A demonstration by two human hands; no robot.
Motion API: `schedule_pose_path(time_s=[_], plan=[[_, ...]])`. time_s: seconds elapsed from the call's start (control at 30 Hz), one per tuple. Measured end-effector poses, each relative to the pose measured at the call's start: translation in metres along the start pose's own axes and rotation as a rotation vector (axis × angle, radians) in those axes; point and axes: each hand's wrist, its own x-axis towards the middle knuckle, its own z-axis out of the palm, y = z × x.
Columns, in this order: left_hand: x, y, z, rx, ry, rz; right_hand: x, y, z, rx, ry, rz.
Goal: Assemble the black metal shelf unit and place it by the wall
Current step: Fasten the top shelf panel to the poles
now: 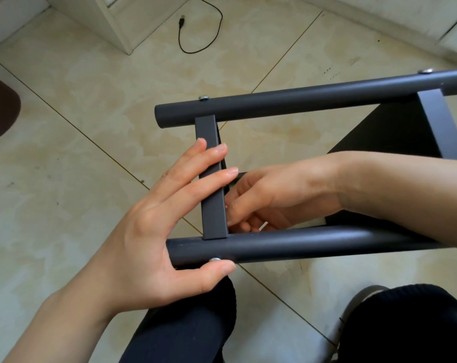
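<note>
Black metal shelf frame [287, 106] of round tubes lies across our knees; our left hand [156, 231] spreads flat fingers over its flat crossbar [213, 195], right hand [269, 197] curled behind it, grip unclear

The black metal shelf unit [300, 100] lies tipped sideways above the floor, tubes joined by flat crossbars.
</note>
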Motion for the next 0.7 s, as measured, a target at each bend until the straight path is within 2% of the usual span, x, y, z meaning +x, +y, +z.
schedule_pose_path(time_s=[0.23, 0.5, 0.57, 0.63, 0.7], plan=[[-0.001, -0.002, 0.0, -0.003, -0.003, -0.001, 0.001, 0.001, 0.001, -0.047, 0.029, 0.026], [0.002, -0.001, -0.001, -0.043, 0.016, -0.022, -0.03, -0.004, 0.001, -0.036, 0.212, 0.016], [0.003, -0.001, -0.002, -0.065, 0.019, -0.036, -0.045, -0.004, 0.004, -0.251, 0.361, 0.045], [0.003, 0.0, -0.002, -0.077, 0.019, -0.055, -0.057, -0.003, 0.011, -0.585, 0.533, 0.05], [0.001, 0.001, -0.003, -0.072, 0.014, -0.07, -0.068, -0.001, 0.021, -0.803, 0.638, 0.029]])
